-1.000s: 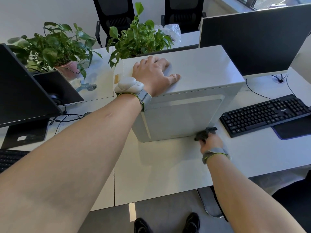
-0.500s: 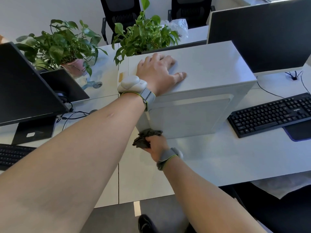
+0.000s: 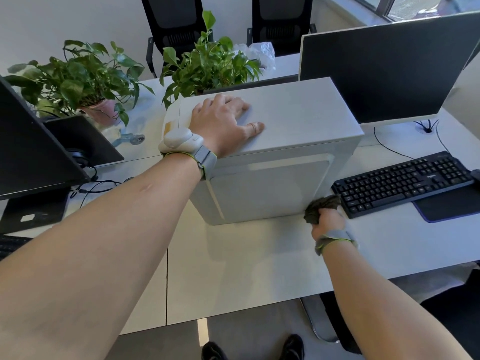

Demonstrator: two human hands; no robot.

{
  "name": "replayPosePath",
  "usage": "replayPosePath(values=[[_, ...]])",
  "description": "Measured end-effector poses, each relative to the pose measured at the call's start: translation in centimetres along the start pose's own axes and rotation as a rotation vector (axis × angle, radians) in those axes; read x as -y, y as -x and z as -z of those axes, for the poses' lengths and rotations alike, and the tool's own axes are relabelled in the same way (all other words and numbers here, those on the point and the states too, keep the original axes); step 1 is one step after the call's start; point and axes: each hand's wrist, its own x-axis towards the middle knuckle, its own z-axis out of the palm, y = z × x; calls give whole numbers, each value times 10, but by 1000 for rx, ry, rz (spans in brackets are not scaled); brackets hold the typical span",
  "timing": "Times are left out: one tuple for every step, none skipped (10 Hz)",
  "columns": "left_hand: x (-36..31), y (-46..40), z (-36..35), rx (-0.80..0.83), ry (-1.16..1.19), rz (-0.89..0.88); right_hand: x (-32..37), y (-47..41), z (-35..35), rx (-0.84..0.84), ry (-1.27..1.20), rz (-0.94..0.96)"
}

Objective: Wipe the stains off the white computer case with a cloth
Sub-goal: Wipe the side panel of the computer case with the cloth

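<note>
The white computer case [image 3: 293, 118] stands upright on the white desk [image 3: 246, 268], its side panel facing me. My left hand [image 3: 223, 123] rests flat on the case's top, fingers spread, with a white tracker on the wrist. My right hand [image 3: 327, 222] grips a bunched dark grey cloth [image 3: 320, 206] and holds it against the lower right corner of the side panel, just above the desk.
A black keyboard [image 3: 400, 185] and a dark mouse pad [image 3: 452, 206] lie right of the case. A large monitor [image 3: 384, 66] stands behind it, another monitor [image 3: 28, 141] at the left. Two potted plants [image 3: 207, 63] sit behind the case. Black chairs stand beyond the desk.
My right hand swept the cloth along the bottom of the side panel, from the right corner to the left corner and back to the right corner. My left hand stayed on top.
</note>
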Motion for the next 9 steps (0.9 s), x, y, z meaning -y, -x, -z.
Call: replayPosePath(values=[[-1, 0, 1, -6, -8, 0, -3, 18, -4, 78, -632, -179], [1, 0, 1, 2, -6, 9, -7, 22, -6, 118, -491, -126], [-1, 1, 1, 4, 7, 10, 6, 21, 7, 14, -541, -145], [-3, 1, 2, -2, 9, 14, 20, 30, 28, 28, -588, 3], [-4, 2, 2, 3, 8, 20, 25, 26, 49, 102, -375, 135], [-4, 2, 3, 2, 16, 22, 27, 23, 65, 189, -475, 249], [-5, 2, 3, 11, 18, 21, 23, 25, 56, 154, -606, 161], [-7, 3, 4, 22, 20, 18, 15, 19, 34, 185, -507, 42], [-4, 2, 4, 35, 0, -1, 8, 17, 19, 175, -545, -38]])
